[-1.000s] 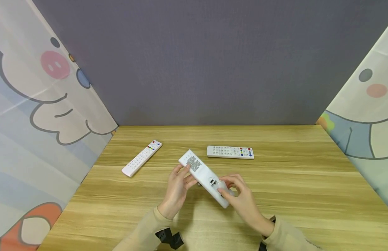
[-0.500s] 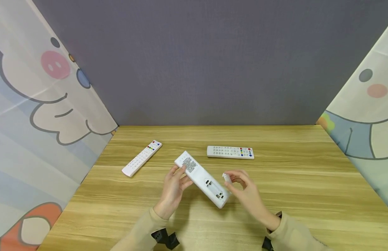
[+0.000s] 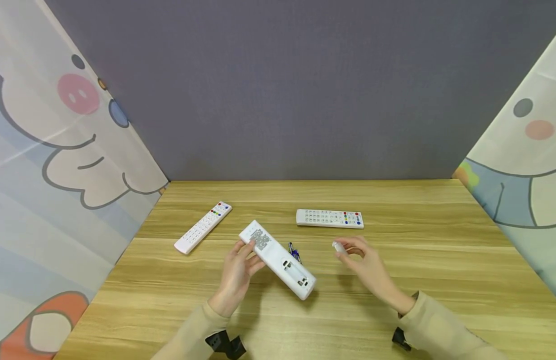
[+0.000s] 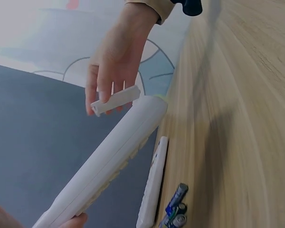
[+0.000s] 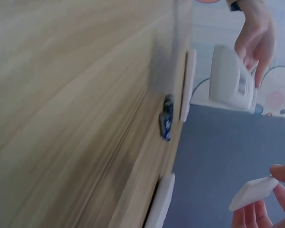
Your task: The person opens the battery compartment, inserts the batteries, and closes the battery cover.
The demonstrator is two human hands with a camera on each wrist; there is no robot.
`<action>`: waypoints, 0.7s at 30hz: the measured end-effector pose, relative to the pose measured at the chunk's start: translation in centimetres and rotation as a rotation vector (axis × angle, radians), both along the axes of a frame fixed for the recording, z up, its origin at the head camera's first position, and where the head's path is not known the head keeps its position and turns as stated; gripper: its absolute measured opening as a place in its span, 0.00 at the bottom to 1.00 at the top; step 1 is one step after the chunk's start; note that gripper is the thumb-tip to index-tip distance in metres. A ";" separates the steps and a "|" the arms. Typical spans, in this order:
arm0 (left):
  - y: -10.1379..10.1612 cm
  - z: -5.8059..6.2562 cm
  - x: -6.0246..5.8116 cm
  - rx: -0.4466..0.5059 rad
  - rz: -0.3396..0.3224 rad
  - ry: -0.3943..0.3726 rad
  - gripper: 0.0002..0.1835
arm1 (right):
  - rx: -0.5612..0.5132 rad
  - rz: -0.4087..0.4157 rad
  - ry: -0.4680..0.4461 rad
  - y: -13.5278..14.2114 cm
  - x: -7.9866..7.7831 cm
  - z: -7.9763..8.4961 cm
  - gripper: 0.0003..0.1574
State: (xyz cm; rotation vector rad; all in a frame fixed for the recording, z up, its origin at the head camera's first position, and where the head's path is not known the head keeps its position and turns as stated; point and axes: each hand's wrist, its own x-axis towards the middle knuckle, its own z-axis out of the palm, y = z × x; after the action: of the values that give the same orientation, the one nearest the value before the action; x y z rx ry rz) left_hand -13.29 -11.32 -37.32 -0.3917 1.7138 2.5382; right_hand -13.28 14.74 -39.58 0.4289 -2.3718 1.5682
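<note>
My left hand (image 3: pixel 236 274) grips the upper end of a white remote control (image 3: pixel 278 259), held above the table with its back facing up. The battery compartment (image 3: pixel 295 273) in its lower half lies bare, with no batteries in it. Between thumb and fingers, my right hand (image 3: pixel 366 264) pinches the small white battery cover (image 3: pixel 339 247), apart from the remote; the left wrist view shows this battery cover (image 4: pixel 116 99) edge-on beyond the remote's end. Several dark blue batteries (image 3: pixel 295 253) lie on the table just behind the held remote, and the right wrist view shows these batteries (image 5: pixel 166 118) grouped together.
A second white remote (image 3: pixel 203 227) lies slanted at the left, buttons up. Another white remote (image 3: pixel 330 218) lies crosswise behind the batteries. The wooden table (image 3: pixel 440 260) meets a grey panel (image 3: pixel 305 90) at the back, with cartoon-printed curtains at both sides.
The battery cover has come off the remote in my right hand, which has moved right. My left hand has carried the remote left and slightly down, bringing the batteries into sight.
</note>
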 end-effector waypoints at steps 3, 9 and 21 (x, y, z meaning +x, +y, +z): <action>-0.6 -0.1 0.0 -0.008 0.004 -0.011 0.20 | 0.034 -0.012 0.002 0.6 -0.4 -0.1 0.16; -1.5 -0.1 0.1 -0.019 0.013 -0.025 0.21 | 0.091 -0.025 -0.003 1.5 -1.2 -0.5 0.17; -2.9 -0.2 0.2 -0.028 0.037 -0.038 0.18 | 0.215 -0.003 -0.025 3.2 -2.6 -1.5 0.19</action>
State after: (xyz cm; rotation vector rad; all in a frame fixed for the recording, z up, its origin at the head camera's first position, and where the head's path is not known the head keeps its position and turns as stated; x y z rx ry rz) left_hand -13.05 -14.18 -37.53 -0.4741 1.7465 2.5178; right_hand -15.89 17.93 -41.09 0.4505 -2.5696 1.3291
